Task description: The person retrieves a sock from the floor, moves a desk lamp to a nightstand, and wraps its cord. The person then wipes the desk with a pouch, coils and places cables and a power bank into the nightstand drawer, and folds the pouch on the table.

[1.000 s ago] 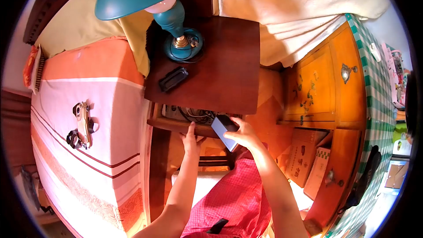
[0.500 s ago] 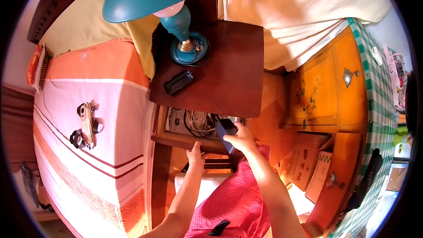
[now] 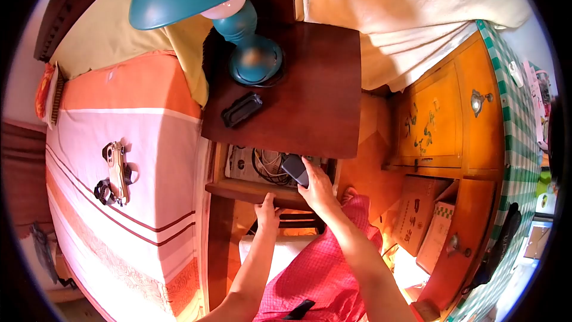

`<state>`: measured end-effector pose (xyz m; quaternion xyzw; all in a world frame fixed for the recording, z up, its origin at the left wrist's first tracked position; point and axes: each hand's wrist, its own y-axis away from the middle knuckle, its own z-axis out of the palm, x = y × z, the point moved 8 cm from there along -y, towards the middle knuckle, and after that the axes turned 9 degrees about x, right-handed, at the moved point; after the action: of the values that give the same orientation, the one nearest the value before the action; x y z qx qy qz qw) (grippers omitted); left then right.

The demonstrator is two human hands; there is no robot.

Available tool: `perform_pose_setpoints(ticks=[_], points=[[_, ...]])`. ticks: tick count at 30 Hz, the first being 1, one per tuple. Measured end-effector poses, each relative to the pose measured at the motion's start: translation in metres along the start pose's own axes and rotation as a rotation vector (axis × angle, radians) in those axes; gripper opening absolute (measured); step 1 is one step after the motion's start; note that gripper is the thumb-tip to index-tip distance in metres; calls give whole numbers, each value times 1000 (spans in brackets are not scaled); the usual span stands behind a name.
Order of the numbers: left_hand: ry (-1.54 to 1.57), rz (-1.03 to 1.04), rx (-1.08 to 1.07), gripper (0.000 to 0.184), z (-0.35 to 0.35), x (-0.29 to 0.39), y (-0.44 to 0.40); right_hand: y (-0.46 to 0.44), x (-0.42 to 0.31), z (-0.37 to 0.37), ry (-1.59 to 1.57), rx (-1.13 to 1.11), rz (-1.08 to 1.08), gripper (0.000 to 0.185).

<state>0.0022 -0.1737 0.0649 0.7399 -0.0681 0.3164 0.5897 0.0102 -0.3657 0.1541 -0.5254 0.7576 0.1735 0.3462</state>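
Note:
In the head view, my right hand is closed around a dark rectangular device, like a phone or power bank, and holds it over the pulled-out drawer. Inside that drawer lies a coil of cables on a pale flat surface. My left hand is at the drawer's front board with curled fingers, the thumb against the wood. The drawer belongs to a dark brown nightstand. On its top rest a black open case or tray and a teal lamp.
To the left is a bed with a strapped gold device on it. A yellow wooden cabinet with a checked cloth stands right, cardboard boxes in its lower part. A stool is under the drawer.
My right hand has moved slightly up and left, bringing the dark device further over the drawer and tilting it. My left hand stays at the drawer front. The view has shifted slightly.

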Motion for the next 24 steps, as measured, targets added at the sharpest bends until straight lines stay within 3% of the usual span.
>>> perform_pose_setpoints(ticks=[8,12,19,24], points=[[44,2,-106,36,3,-5,-10,-6,31,41,258,47,337,82],[2,-13,-13,36,0,0,1,-9,31,40,294,27,463,84],[12,-9,2,35,2,7,13,-15,24,48,189,102,377,82],[-5,-2,-26,34,1,6,8,-7,31,34,257,145,508,80]])
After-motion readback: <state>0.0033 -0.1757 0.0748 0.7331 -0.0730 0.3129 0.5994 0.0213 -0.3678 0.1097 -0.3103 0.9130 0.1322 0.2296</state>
